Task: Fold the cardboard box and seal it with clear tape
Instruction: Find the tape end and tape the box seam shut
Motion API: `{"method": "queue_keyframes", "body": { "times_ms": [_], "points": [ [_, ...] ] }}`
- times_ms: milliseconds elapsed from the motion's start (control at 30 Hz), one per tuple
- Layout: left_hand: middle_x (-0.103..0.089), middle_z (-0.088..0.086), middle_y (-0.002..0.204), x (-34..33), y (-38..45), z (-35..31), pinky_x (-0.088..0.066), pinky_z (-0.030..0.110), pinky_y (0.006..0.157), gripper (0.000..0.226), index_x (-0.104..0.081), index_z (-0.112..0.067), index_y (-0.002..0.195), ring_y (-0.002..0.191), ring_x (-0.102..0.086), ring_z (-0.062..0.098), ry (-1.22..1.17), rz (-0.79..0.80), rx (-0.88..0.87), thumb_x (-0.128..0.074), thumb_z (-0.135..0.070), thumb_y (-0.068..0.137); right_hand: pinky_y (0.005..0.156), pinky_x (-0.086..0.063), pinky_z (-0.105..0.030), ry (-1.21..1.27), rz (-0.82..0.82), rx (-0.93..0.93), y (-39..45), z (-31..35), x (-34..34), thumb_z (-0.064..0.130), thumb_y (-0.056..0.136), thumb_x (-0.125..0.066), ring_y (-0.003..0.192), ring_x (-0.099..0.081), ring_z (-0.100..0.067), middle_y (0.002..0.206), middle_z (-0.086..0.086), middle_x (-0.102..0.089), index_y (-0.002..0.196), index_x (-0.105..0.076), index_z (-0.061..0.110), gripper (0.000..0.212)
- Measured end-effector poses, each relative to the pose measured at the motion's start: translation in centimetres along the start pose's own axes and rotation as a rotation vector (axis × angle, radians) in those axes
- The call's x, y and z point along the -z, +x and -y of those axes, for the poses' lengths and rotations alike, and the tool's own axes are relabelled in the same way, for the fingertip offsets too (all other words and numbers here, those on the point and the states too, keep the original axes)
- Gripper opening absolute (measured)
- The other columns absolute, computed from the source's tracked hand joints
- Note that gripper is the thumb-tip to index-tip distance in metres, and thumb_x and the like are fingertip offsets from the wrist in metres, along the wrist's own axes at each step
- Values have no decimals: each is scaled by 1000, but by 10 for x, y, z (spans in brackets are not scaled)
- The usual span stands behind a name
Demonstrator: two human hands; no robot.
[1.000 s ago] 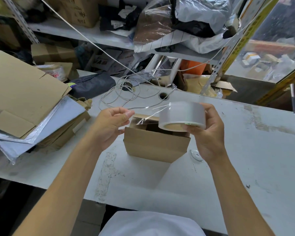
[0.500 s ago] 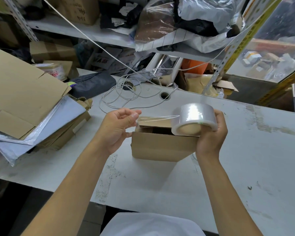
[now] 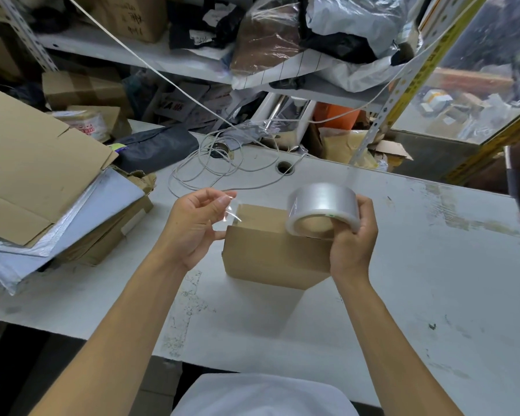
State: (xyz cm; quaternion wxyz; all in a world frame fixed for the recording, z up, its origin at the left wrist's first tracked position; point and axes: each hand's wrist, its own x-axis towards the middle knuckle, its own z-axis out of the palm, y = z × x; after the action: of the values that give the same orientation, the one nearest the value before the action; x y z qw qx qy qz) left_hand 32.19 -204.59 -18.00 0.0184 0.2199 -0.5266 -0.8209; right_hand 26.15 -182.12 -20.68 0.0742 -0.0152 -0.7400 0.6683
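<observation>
A small brown cardboard box (image 3: 270, 259) stands on the white table (image 3: 433, 280) in the middle, its top flaps folded flat. My right hand (image 3: 353, 235) holds a roll of clear tape (image 3: 321, 208) just above the box's right top edge. My left hand (image 3: 192, 226) pinches the loose end of the tape (image 3: 231, 210) between thumb and fingers over the box's top left corner. A stretch of clear tape spans from that end to the roll, hard to make out against the box.
A pile of flat cardboard and white mailer bags (image 3: 42, 187) lies at the left. A coiled white cable (image 3: 216, 169) and a cable hole (image 3: 284, 168) sit behind the box. Cluttered shelves (image 3: 192, 64) rise at the back.
Both hands have dropped closer to the box. The roll has moved right and down to the box's right top edge, and the pulled tape end now hangs over the left corner.
</observation>
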Motion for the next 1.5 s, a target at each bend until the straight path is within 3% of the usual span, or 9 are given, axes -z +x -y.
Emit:
{"method": "queue_keyframes", "body": {
  "times_ms": [133, 233, 400, 600, 800, 967, 1100, 1300, 1500],
  "points": [
    [-69, 5, 107, 8, 4, -1, -59, 54, 74, 12, -62, -7, 81, 79, -62, 14, 4, 42, 16, -60, -4, 92, 64, -49, -18, 89, 25, -11, -1, 0, 2, 27, 71, -68, 82, -58, -2, 94, 12, -62, 106, -60, 24, 36],
    [-67, 6, 106, 11, 5, -1, -60, 54, 74, 13, -63, -7, 78, 84, -58, 17, 17, 53, 25, -60, -3, 91, 57, -47, -16, 140, -31, -33, -2, 2, -2, 47, 65, -65, 67, -56, 3, 76, 16, -62, 93, -60, 20, 40],
    [-67, 6, 102, 11, 4, 0, -61, 50, 73, 14, -61, -6, 80, 82, -55, 19, 28, 35, 21, -58, -1, 93, 53, -42, -25, 175, -169, -50, -5, 0, -8, 38, 62, -61, 62, -49, -8, 66, 14, -55, 77, -54, 21, 24],
    [-67, 1, 93, 4, 3, 0, -59, 40, 63, 15, -60, -7, 81, 66, -57, 9, 63, 30, -2, -57, -1, 94, 57, -37, -27, 183, -165, -86, -5, -4, -3, 17, 71, -57, 65, -43, -14, 67, 8, -50, 79, -51, 12, 11],
    [-65, 2, 87, 6, 5, 2, -59, 44, 65, 9, -59, -6, 86, 69, -51, 11, 10, 44, -13, -58, -3, 94, 59, -40, -30, 69, -101, -49, -7, -8, 0, 19, 75, -54, 69, -47, -15, 77, -1, -53, 88, -50, 5, 20],
    [-62, 6, 93, 15, 5, 2, -57, 61, 79, 5, -60, -10, 81, 69, -50, 12, -68, 79, -2, -64, -11, 83, 57, -45, -21, -70, -41, 27, -8, -12, -2, 35, 79, -66, 72, -54, 2, 83, 13, -58, 100, -53, 16, 31],
    [-63, 4, 90, 24, 6, 3, -55, 66, 81, 4, -59, -7, 84, 68, -47, 12, -132, 92, 20, -62, -9, 83, 58, -46, -32, -41, -23, 27, -9, -13, -3, 56, 74, -66, 72, -55, -8, 78, 12, -60, 89, -58, 25, 35],
    [-58, -1, 70, 34, 8, 7, -53, 66, 84, 15, -62, -9, 80, 70, -45, 13, -140, 104, 55, -57, -3, 93, 54, -42, -21, -7, -14, 7, -9, -10, -9, 81, 59, -63, 60, -53, 1, 63, 20, -61, 75, -59, 27, 56],
    [-62, 1, 81, 29, 6, 3, -57, 57, 85, 18, -59, -10, 78, 68, -49, 11, -18, 73, 44, -57, 0, 94, 68, -48, -21, 90, -17, 0, -8, -6, -11, 77, 61, -69, 74, -62, -3, 76, 11, -68, 88, -68, 4, 78]
  ]
}}
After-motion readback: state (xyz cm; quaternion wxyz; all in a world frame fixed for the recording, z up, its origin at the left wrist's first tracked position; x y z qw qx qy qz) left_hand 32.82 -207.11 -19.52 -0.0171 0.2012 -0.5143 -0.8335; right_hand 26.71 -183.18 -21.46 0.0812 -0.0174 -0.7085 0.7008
